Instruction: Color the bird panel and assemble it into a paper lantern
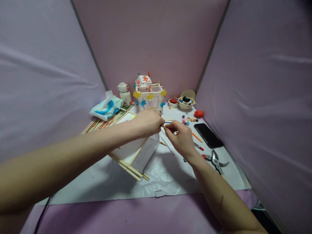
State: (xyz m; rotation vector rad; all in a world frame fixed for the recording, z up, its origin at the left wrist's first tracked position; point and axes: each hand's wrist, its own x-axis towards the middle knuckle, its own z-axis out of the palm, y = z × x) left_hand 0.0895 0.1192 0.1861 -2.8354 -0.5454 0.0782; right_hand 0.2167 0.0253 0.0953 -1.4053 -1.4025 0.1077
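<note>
My left hand (149,123) is closed above a frame of thin wooden sticks (136,152) with white paper panels, which lies tilted on the table. My right hand (181,136) is pinched, its fingertips almost meeting those of my left hand near the frame's far right corner. Whatever sits between the fingers of either hand is too small or hidden to make out. My left forearm covers part of the frame. Behind the hands stands a finished-looking lantern (149,97) of sticks and white panels, with yellow and blue flower shapes and red writing.
Loose sticks (97,125) lie at left under a tissue pack (107,109), beside a white bottle (124,94). To the right are a bowl (185,104), red yarn (198,114), small paint pots (187,120), an orange pen (197,137), a phone (208,135) and open pruning shears (215,161).
</note>
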